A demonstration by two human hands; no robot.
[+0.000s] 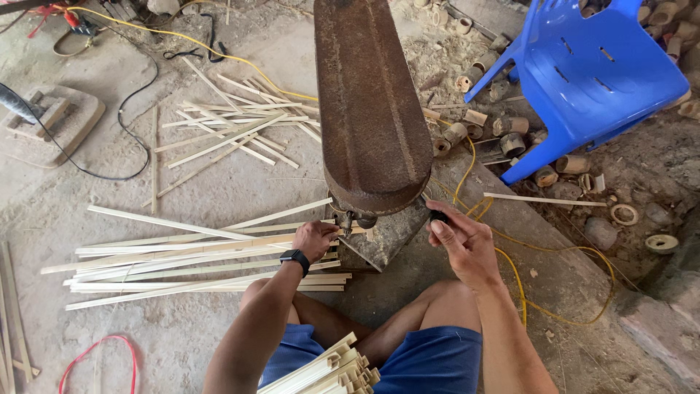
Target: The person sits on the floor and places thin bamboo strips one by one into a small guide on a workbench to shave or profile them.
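A bamboo strip is gripped closed-fisted by the left hand while a black knob is pinched by the right hand; steady, straight feeding into the rusty machine seems advisable.

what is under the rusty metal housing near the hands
Under the rusty housing, a small fitting and a grey base show beside the left hand; its underside is hidden.

Strips left of machine, chair right.
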